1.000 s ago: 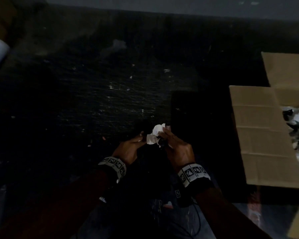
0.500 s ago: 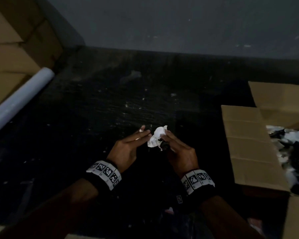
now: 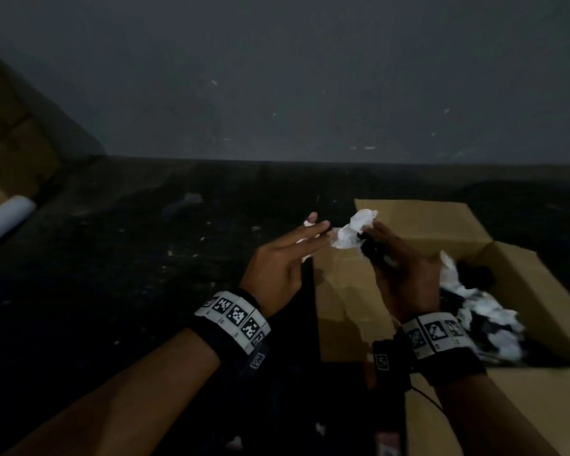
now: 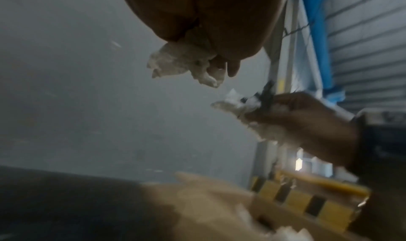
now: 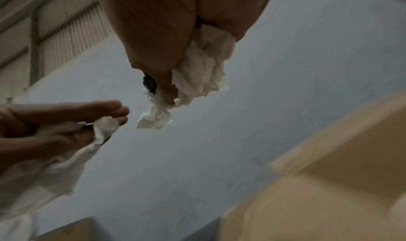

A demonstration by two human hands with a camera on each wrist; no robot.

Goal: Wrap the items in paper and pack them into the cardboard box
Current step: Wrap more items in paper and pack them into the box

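1. Two hands are raised over the dark bench point(image 3: 119, 258), close together but apart, beside the open cardboard box point(image 3: 418, 225).
2. The right hand point(image 3: 405, 274) has its fingers curled round a small black item point(image 3: 372, 251) half bundled in crumpled white paper point(image 3: 352, 230); what the item is cannot be told in the dim light.
3. The paper is creased and bunched, with loose ragged ends sticking out past the fingertips toward the left hand, and the black item shows bare below it.
4. This bundle hangs above the box's near-left flap, not inside the box.
5. The left hand point(image 3: 277, 268) has its fingers stretched nearly straight, pointing at the bundle; a separate scrap of white paper point(image 5: 103, 128) is pinched between fingers and thumb, as both wrist views show.
6. Inside the box lies a heap of wrapped items point(image 3: 487, 311), white paper mixed with black shapes.
7. A white roll point(image 3: 4, 222) lies at the bench's far left edge.
8. Both wrists carry bands printed with black-and-white markers point(image 3: 234, 317).
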